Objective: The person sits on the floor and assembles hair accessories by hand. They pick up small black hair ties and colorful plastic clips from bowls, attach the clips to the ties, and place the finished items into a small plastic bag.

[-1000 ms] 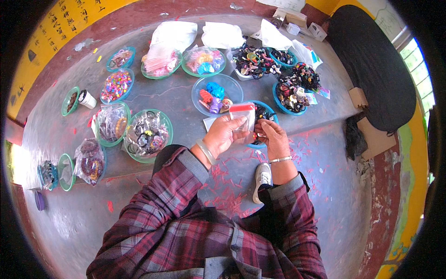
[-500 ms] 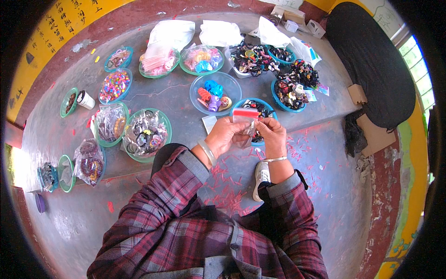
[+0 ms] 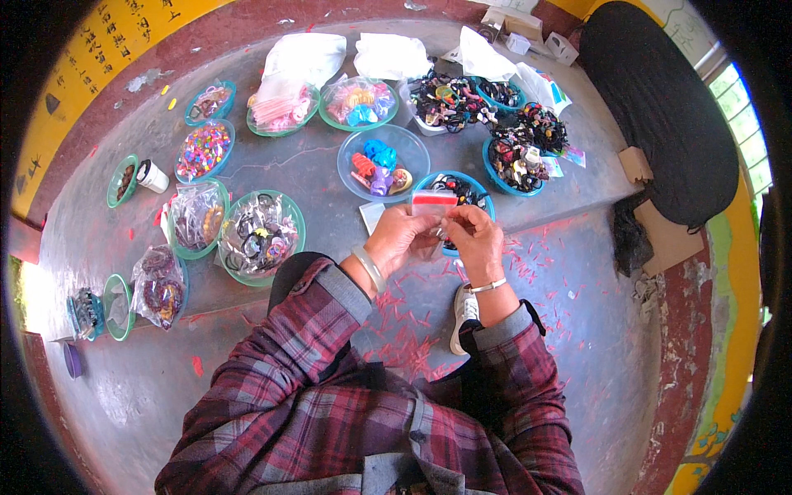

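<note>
In front of me I hold up a small clear plastic bag (image 3: 435, 199) with a red strip along its top edge. My left hand (image 3: 398, 239) pinches its left side, the fingers closed. My right hand (image 3: 478, 241) is closed at the bag's right side, thumb and forefinger together just below the red strip. The lower part of the bag is partly covered by my fingers, so its contents are hard to make out. Right behind the bag stands a blue bowl (image 3: 488, 205) of dark hair ties. A wide clear bowl (image 3: 343, 175) with blue, red and purple pieces is beyond it.
Several bowls of small accessories cover the grey ledge, among them a green bowl (image 3: 300, 239) and one of colourful beads (image 3: 205, 150). White bags (image 3: 305, 59) lie at the back. A paper cup (image 3: 152, 176) stands left. Red scraps (image 3: 404, 351) litter the floor near my shoe (image 3: 464, 318).
My right hand has shifted slightly left and its fingers have come closer to my left ones, over the bag. My left hand has hardly moved.
</note>
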The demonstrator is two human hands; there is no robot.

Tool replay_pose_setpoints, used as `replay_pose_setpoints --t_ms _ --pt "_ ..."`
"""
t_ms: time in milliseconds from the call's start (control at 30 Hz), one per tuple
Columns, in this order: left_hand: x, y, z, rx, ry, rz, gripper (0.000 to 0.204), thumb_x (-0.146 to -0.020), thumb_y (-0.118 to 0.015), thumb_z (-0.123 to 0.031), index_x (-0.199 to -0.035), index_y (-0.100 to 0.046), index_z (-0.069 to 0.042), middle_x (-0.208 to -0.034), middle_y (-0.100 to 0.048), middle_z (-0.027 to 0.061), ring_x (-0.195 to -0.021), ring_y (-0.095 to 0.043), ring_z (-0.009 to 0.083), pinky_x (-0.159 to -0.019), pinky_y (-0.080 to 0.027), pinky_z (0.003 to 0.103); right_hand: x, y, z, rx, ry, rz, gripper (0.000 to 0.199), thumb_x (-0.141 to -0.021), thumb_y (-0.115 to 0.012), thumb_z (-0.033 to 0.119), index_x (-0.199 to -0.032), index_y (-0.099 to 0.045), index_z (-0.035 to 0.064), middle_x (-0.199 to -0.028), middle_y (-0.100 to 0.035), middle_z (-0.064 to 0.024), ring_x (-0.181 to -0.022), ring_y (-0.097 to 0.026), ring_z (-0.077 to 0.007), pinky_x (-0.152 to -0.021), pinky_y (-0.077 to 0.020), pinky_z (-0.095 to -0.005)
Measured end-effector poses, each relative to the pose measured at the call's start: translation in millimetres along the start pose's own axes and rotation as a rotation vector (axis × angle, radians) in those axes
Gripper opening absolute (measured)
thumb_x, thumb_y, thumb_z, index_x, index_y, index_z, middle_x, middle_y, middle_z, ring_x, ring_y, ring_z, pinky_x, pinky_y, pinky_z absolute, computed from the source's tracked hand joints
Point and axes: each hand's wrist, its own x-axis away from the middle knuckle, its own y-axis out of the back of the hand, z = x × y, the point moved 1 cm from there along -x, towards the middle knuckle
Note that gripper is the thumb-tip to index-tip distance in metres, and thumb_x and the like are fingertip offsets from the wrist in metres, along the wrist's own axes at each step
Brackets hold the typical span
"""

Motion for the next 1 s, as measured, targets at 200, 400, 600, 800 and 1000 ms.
replay_pose_setpoints --t_ms 200,400,600,800,1000 --pt "2 -8 -2 0.080 -0.040 0.052 0.028 -0.087 -0.054 -0.020 -0.108 -0.054 -0.002 -0.099 -0.060 0.0062 -0.085 -0.060 0.0163 -0.075 -0.053 0.030 -8 9 -15 -0.340 -0.239 0.015 0.007 -0.077 -0.062 0.003 -0.083 -0.062 0.0001 -0.075 -0.058 0.0027 -0.066 -0.052 -0.0062 -0.059 -0.0426 -0.0201" --pt "-2 -1 -1 0.186 -0.047 0.073 0.034 -0.091 -0.046 -0.026 -0.112 -0.048 0.001 -0.106 -0.056 0.0092 -0.090 -0.059 0.0174 -0.079 -0.052 0.031 -4 7 0 -0.162 -0.045 -0.012 0.006 -0.077 -0.061 0.003 -0.083 -0.061 0.0023 -0.073 -0.059 -0.0001 -0.065 -0.054 -0.0104 -0.059 -0.0439 -0.0243" --pt "-1 1 1 0.147 -0.072 0.008 0.030 -0.091 -0.047 -0.027 -0.109 -0.052 -0.003 -0.100 -0.059 0.0077 -0.087 -0.059 0.0179 -0.073 -0.052 0.034 -1 5 18 0.284 0.297 0.074 0.011 -0.073 -0.061 0.004 -0.084 -0.060 0.0045 -0.078 -0.060 -0.0106 -0.074 -0.059 -0.0267 -0.064 -0.0464 -0.0328" --pt "-1 3 0 0.057 -0.010 0.072 0.034 -0.090 -0.049 -0.031 -0.107 -0.051 -0.002 -0.099 -0.057 0.0068 -0.084 -0.059 0.0151 -0.070 -0.053 0.028 -2 5 1 0.017 0.101 0.224 0.017 -0.071 -0.062 0.004 -0.089 -0.063 0.0051 -0.078 -0.060 -0.0096 -0.073 -0.060 -0.0239 -0.065 -0.0474 -0.0297" --pt "3 -5 -3 0.012 -0.012 0.035 0.037 -0.089 -0.048 -0.036 -0.103 -0.054 -0.001 -0.092 -0.059 0.0070 -0.075 -0.060 0.0134 -0.066 -0.052 0.026 0 6 14 0.337 0.421 0.156 0.014 -0.070 -0.061 0.003 -0.083 -0.063 0.0049 -0.078 -0.060 -0.0108 -0.072 -0.059 -0.0268 -0.064 -0.0478 -0.0325"
